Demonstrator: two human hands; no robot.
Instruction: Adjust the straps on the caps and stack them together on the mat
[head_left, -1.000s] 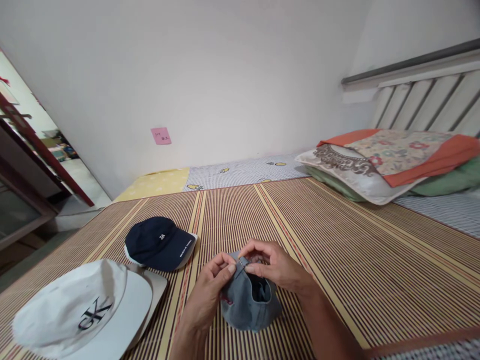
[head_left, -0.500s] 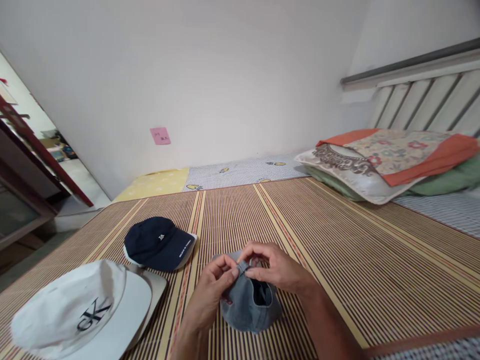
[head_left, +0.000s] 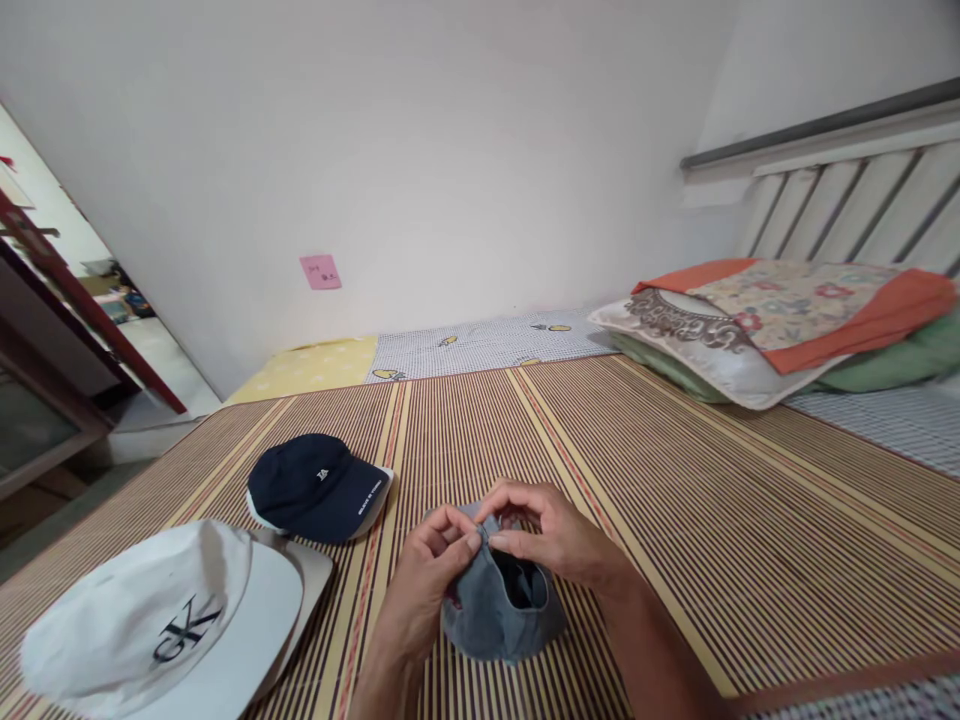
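A grey-blue cap (head_left: pixel 495 618) lies on the striped bamboo mat (head_left: pixel 637 470), its back opening facing up and toward me. My left hand (head_left: pixel 433 562) pinches the cap's strap at the left side of that opening. From the right, my right hand (head_left: pixel 541 532) pinches the same strap, its fingertips close to those of my left hand. The fingers hide most of the strap and its fastening. Part of the brim shows behind the hands.
To the left lie a dark navy cap (head_left: pixel 307 485) and, nearer, a white cap (head_left: pixel 135 610), each over another cap. Pillows with an orange-edged floral cover (head_left: pixel 825 300) rest at the back right. A pink note (head_left: pixel 321 272) is on the wall.
The fingers have shifted slightly at the strap, and the metal buckle seen between them before is now hidden. The grey-blue cap has tilted a little. The other caps have not moved.
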